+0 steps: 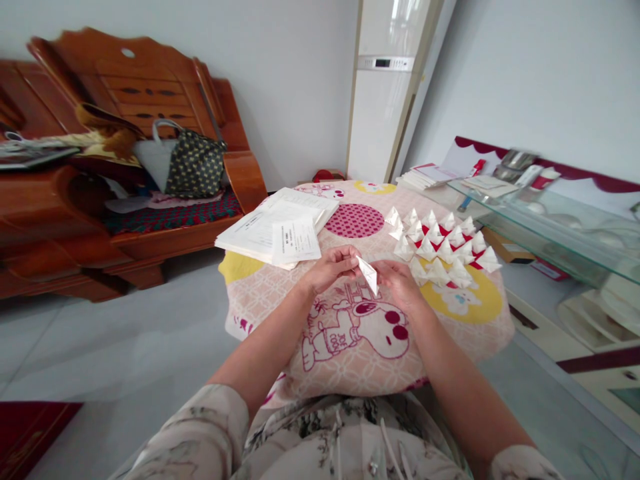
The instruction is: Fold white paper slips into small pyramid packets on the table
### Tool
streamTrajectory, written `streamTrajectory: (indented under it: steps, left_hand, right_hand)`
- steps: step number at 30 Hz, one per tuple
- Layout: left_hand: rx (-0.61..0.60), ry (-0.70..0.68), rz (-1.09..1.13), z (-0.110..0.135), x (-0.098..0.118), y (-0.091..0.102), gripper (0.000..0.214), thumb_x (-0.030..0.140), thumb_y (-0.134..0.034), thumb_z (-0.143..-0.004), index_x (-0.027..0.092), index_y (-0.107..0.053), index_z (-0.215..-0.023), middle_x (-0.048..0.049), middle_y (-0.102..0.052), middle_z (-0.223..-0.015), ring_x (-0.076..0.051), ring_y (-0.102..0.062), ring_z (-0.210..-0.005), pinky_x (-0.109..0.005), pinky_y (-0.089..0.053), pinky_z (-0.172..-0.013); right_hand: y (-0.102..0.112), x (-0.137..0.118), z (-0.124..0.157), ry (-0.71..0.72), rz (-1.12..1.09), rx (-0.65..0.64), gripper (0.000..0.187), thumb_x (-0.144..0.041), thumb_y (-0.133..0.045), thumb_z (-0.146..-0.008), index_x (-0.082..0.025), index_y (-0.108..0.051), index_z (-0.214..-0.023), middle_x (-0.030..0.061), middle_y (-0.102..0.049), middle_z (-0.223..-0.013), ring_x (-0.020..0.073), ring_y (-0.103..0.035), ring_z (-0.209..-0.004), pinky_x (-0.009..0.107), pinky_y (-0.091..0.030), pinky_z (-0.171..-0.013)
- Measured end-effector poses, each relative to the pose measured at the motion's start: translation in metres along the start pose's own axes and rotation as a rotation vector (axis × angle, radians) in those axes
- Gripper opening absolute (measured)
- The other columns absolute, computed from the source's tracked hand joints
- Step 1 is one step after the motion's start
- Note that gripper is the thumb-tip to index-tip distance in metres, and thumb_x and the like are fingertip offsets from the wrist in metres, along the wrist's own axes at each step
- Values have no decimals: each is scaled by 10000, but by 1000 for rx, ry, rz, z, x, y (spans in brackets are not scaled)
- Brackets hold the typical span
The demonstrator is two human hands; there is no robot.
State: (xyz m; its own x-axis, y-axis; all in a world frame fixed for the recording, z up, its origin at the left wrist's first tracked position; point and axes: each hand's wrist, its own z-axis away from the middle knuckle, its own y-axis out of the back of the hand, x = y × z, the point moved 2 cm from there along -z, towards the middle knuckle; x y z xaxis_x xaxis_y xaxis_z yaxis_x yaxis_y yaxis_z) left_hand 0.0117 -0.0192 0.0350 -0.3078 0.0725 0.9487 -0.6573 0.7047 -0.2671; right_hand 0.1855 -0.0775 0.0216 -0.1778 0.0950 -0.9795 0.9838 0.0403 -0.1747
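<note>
Both of my hands meet over a small table covered with a pink cartoon-print cloth. My left hand and my right hand pinch a small folded white paper piece between their fingertips, holding it just above the cloth. To the right of my hands lie several folded white-and-red paper triangles in rows. A stack of printed white paper sheets rests on the cloth to the left, beyond my left hand.
A wooden bench with a dotted bag stands at the left. A tall white air-conditioner unit is behind the table. A glass shelf with papers and cups runs along the right wall.
</note>
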Motion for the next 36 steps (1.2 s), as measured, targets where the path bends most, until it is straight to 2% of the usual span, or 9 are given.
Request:
streamTrajectory:
  steps: [3,6,13,16,19,24,28,32,36]
  left_hand:
    - [-45,-16,77,2,2,-4,298,366,-791,-762,137,-630,-863,-25,-653,-739,-119,-609,-641,-255,-486,-652]
    - [-99,-17,123,3,2,-6,233,315,-770,-768,136,-649,-855,-40,-668,-784,-133,-628,-677,-267,-495,-683]
    - [44,31,85,1,0,-2,233,327,-715,-812,128,-678,-927,-67,-688,-910,-136,-636,-765,-264,-509,-723]
    - [141,88,-21,0,-4,5,313,387,-724,-819,116,-661,-963,-60,-683,-865,-139,-644,-755,-266,-502,-702]
    - [159,146,-118,-1,-10,12,358,278,-796,-726,113,-646,-1005,-23,-669,-776,-114,-619,-670,-241,-476,-639]
    - [136,206,-278,0,-20,21,330,163,-742,-696,121,-632,-1005,24,-629,-656,-71,-535,-523,-196,-379,-516]
    - [98,231,-451,2,-27,25,315,155,-714,-692,134,-621,-992,42,-612,-624,-71,-500,-489,-202,-370,-504]
    - [147,83,-805,1,-23,20,294,122,-715,-662,145,-658,-950,12,-632,-711,-118,-556,-623,-237,-427,-597]
    - [117,-112,-1058,3,-15,6,243,29,-656,-648,151,-677,-858,-26,-641,-826,-147,-561,-744,-267,-446,-714]
  right_hand:
    - [-9,3,2,-169,-96,-210,373,-525,-683,-796,-156,-726,-818,68,-715,-709,169,-639,-589,284,-520,-550]
    - [-11,5,5,-260,-146,-281,386,-536,-699,-775,-151,-701,-803,56,-688,-637,169,-610,-502,292,-502,-486]
    - [3,8,2,-205,-146,57,251,-374,-803,-662,-185,-639,-639,-23,-563,-467,104,-436,-355,238,-329,-344]
    - [6,9,1,-143,-26,150,240,-384,-770,-679,-183,-649,-630,0,-587,-469,119,-465,-370,245,-325,-351]
    - [7,10,2,-153,97,183,250,-397,-730,-695,-184,-635,-604,10,-592,-464,125,-488,-385,241,-324,-361]
    - [6,8,7,-257,395,92,311,-409,-643,-743,-181,-589,-538,5,-572,-455,96,-448,-353,225,-266,-357]
    - [3,-1,8,-201,831,44,341,-318,-591,-779,-192,-524,-470,-18,-504,-416,95,-433,-391,235,-278,-426]
    - [2,-2,5,-132,1182,106,323,-279,-676,-749,-195,-524,-477,-20,-498,-445,118,-442,-471,263,-261,-492]
    - [0,3,6,3,1234,95,133,-225,-705,-756,-196,-639,-644,8,-625,-614,145,-523,-584,263,-317,-558]
